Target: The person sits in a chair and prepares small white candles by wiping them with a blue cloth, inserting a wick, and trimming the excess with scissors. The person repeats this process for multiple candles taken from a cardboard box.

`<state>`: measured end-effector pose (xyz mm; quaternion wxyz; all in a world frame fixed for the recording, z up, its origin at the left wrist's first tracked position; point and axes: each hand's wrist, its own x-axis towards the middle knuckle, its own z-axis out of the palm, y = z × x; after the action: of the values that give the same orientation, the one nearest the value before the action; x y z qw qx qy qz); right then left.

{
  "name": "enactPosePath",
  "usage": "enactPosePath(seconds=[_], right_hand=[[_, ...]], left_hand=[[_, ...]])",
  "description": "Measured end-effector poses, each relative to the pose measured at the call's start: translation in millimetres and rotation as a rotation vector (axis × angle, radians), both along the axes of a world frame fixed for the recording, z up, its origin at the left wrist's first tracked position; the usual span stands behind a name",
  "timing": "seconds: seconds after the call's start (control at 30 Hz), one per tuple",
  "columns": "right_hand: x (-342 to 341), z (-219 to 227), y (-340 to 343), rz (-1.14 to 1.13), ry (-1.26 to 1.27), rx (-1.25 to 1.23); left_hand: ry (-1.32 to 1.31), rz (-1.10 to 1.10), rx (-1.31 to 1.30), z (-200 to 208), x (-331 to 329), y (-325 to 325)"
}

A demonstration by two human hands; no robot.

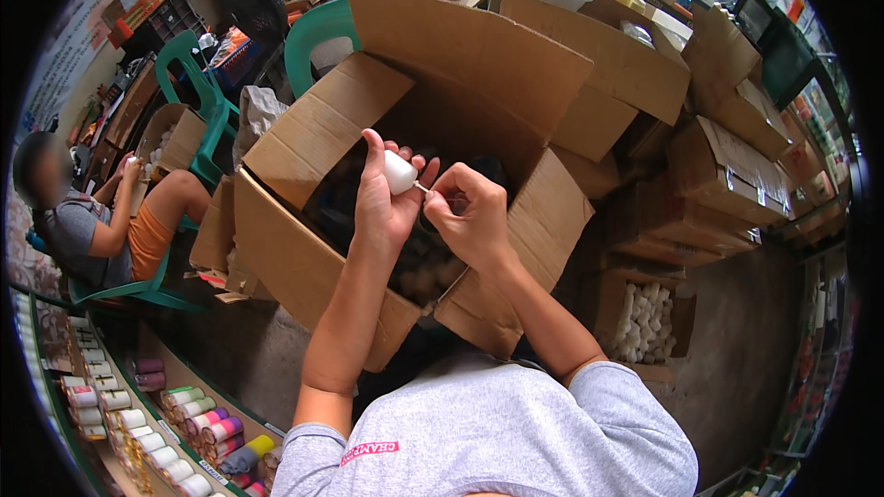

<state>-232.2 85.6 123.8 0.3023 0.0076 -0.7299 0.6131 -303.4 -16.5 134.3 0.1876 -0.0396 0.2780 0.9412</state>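
Note:
My left hand cradles a small white rounded piece, fingers curled round it and thumb pointing up. A short, thin white strand sticks out of the piece's right end. The fingertips of my right hand are pinched together on that strand. Both hands are above a large open cardboard box, its flaps folded outward. Pale rounded pieces and darker things lie in shadow inside it, too dim to make out.
At the left, a person sits on a green chair, holding a small white thing. Stacked cardboard boxes stand at the right, near an open box of white pieces. Shelves of coloured cylinders fill the lower left. A black fan stands behind.

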Motion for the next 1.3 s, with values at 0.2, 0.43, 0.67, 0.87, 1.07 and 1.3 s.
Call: enactPosePath(seconds=[0.2,0.43,0.67,0.87,1.07,1.3], right_hand=[[11.3,7.8,15.6,0.047,-0.007,-0.252],[22.5,2.7,13.2,0.112,0.000,-0.069],[30.4,8.9,3.4,0.269,-0.114,-0.216],[36.0,19.0,0.4,0.259,-0.093,-0.214],[34.1,5.2,0.7,0.267,-0.105,-0.248],[34.4,12.5,-0.1,0.258,-0.061,-0.167]], left_hand=[[0.243,-0.438,-0.370,10.9,9.0,-18.3],[0.471,-0.130,-0.481,7.6,34.2,-14.0],[0.434,-0.084,-0.422,3.1,46.4,-22.5],[0.406,-0.136,-0.273,-4.1,46.5,-30.6],[-0.340,-0.177,0.317,13.9,37.9,-34.5],[-0.183,-0.183,0.261,13.3,48.3,-37.3]])
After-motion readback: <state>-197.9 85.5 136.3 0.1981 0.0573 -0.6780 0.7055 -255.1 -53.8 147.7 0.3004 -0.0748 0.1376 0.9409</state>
